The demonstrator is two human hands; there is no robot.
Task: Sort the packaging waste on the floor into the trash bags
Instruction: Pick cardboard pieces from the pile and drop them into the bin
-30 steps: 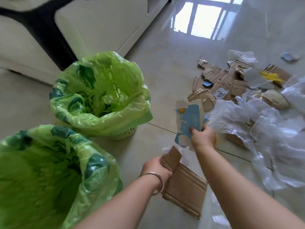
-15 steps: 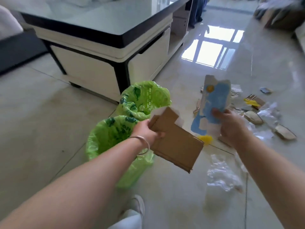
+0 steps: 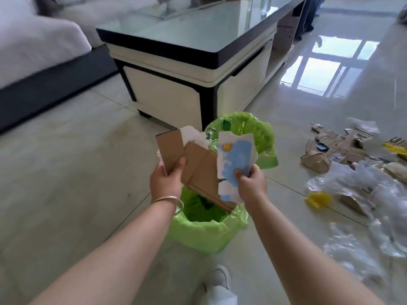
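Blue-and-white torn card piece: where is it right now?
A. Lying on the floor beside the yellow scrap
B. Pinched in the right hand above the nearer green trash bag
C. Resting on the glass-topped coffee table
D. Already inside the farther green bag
B: the right hand pinches the blue-and-white card piece at its lower edge, over the open mouth of the nearer green trash bag, next to the brown cardboard held by the left hand.

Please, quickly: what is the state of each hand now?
Left hand: closed, gripping the brown cardboard piece.
Right hand: closed, pinching the blue-and-white torn card.
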